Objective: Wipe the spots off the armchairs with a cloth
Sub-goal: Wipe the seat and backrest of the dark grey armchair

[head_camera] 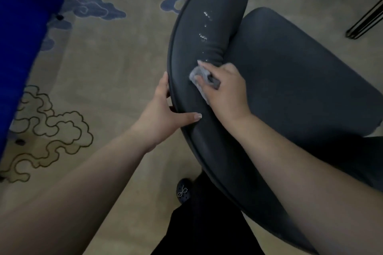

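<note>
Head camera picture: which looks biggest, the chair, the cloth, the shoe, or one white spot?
1. Chair, by far.
2. Cloth and shoe look about alike; the right hand hides part of the cloth, so no ranking.
3. White spot, smallest.

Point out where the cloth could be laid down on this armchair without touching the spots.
Free: the seat cushion, bare to the right of the right hand. Also the nearer stretch of backrest between the two forearms. Crowded: the backrest beyond the cloth, dotted with white spots, and its rim where the left hand grips.
</note>
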`<state>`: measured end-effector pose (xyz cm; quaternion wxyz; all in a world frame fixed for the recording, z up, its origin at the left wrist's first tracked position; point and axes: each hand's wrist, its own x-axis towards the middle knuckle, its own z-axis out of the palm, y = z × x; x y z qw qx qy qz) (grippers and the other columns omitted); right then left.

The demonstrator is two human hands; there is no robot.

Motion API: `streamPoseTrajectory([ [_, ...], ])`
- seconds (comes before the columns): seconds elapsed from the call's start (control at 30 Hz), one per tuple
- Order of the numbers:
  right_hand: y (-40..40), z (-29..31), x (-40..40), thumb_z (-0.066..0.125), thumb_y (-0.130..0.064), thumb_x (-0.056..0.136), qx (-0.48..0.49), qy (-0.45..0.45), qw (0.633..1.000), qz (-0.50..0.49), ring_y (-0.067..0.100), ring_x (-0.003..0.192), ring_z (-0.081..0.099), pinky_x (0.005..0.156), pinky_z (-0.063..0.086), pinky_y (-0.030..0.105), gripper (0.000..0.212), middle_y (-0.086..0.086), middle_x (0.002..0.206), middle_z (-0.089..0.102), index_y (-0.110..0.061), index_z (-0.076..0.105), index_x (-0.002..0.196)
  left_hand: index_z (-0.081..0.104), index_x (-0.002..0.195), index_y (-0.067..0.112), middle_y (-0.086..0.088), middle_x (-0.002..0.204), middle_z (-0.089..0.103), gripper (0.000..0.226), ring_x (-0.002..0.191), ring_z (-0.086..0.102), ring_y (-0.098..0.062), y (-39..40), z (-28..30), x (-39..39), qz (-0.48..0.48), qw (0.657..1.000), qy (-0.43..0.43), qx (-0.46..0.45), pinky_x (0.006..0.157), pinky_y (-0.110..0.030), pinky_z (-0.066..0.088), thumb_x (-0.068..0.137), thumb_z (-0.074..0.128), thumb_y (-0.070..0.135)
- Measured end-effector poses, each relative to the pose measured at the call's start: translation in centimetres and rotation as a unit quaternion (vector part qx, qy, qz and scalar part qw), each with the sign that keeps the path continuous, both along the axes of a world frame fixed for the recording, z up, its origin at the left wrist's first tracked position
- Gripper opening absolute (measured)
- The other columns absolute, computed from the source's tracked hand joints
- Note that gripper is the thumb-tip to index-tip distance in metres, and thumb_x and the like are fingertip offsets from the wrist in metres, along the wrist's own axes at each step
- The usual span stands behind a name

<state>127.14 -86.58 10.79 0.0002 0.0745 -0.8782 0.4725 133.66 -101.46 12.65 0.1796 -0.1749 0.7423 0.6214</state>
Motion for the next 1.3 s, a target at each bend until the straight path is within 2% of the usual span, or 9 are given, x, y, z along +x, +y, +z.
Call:
streamPoseTrajectory([
  [0.2,0.4,-0.5,-0.9,0.065,-0.031,0.085,-0.014,0.014,1.000,0.006,0.000,0.072,0.046,0.072,0.035,0.003,0.037,-0.006,0.084,0.042,-0.024,0.063,0.122,0.010,0.152,0.039,0.026,0.132,0.046,0.118,0.107,0.064,-0.009,-0.7,0.0,-3.0,0.016,1.000,-0.007,-0.015,0.092,-0.035,0.054,0.067,0.087,0.014],
  [0.33,2.0,-0.4,1.7,0.068,-0.025,0.082,-0.025,0.025,0.999,0.016,0.002,0.070,0.048,0.072,0.038,0.006,0.039,-0.001,0.082,0.045,-0.020,0.064,0.120,0.012,0.153,0.036,0.019,0.140,0.044,0.113,0.116,0.058,-0.010,-1.6,0.5,-5.4,0.002,0.999,-0.014,-0.044,0.098,-0.036,0.050,0.069,0.085,0.015],
  [0.4,0.8,-0.4,-0.4,0.071,-0.022,0.081,-0.019,0.030,0.999,0.014,0.007,0.069,0.047,0.072,0.040,0.009,0.037,0.004,0.081,0.045,-0.014,0.066,0.117,0.013,0.152,0.036,0.016,0.143,0.043,0.112,0.115,0.059,-0.012,-1.9,0.6,-6.3,-0.005,0.999,-0.020,-0.040,0.098,-0.039,0.050,0.070,0.084,0.012],
  [0.57,-2.3,-0.7,-9.1,0.068,-0.029,0.085,-0.013,0.016,0.999,-0.025,0.012,0.075,0.050,0.074,0.032,0.001,0.037,0.006,0.087,0.044,-0.017,0.065,0.120,0.013,0.152,0.038,0.015,0.145,0.043,0.115,0.118,0.058,-0.016,-2.3,0.3,-6.9,-0.015,0.999,-0.030,-0.030,0.099,-0.042,0.048,0.067,0.085,0.009],
  [0.83,0.3,-1.7,-2.9,0.066,-0.026,0.085,-0.034,0.020,0.998,-0.043,0.000,0.072,0.046,0.076,0.036,0.004,0.038,-0.007,0.083,0.042,-0.020,0.063,0.122,0.012,0.152,0.039,0.021,0.141,0.039,0.110,0.104,0.064,-0.005,-3.6,0.2,-10.4,-0.042,0.999,-0.026,-0.011,0.089,-0.032,0.055,0.073,0.081,0.007],
  [0.97,-2.4,-1.5,-8.9,0.068,-0.026,0.084,0.006,0.042,0.996,-0.075,0.005,0.073,0.043,0.074,0.033,0.001,0.037,0.003,0.084,0.043,-0.015,0.065,0.119,0.012,0.153,0.037,0.028,0.130,0.043,0.110,0.104,0.064,-0.003,-4.4,-0.2,-13.3,-0.076,0.997,-0.024,-0.002,0.086,-0.027,0.055,0.072,0.080,0.004],
  [1.07,-3.4,-1.4,-12.8,0.065,-0.029,0.087,0.002,0.005,0.993,-0.116,0.010,0.076,0.048,0.074,0.033,0.001,0.037,0.002,0.087,0.043,-0.019,0.064,0.122,0.011,0.152,0.038,0.034,0.122,0.041,0.112,0.105,0.063,-0.001,-5.2,-0.8,-15.3,-0.099,0.995,-0.022,-0.002,0.085,-0.023,0.054,0.071,0.082,0.007],
  [1.2,-2.5,-1.0,-9.2,0.065,-0.034,0.086,-0.006,-0.022,0.988,-0.151,0.002,0.069,0.048,0.069,0.035,0.005,0.036,-0.006,0.080,0.043,-0.030,0.063,0.121,0.015,0.151,0.040,0.041,0.121,0.044,0.110,0.112,0.059,-0.003,-5.7,-1.3,-18.2,-0.150,0.989,-0.015,-0.005,0.088,-0.026,0.054,0.070,0.084,0.012],
  [1.3,-2.6,-0.9,-6.0,0.066,-0.035,0.084,-0.037,-0.054,0.982,-0.177,-0.001,0.072,0.053,0.070,0.036,0.003,0.035,-0.010,0.079,0.046,-0.034,0.064,0.119,0.012,0.151,0.039,0.032,0.135,0.037,0.113,0.114,0.059,-0.007,-6.6,-1.5,-20.6,-0.192,0.981,-0.017,0.009,0.092,-0.031,0.052,0.070,0.085,0.012],
])
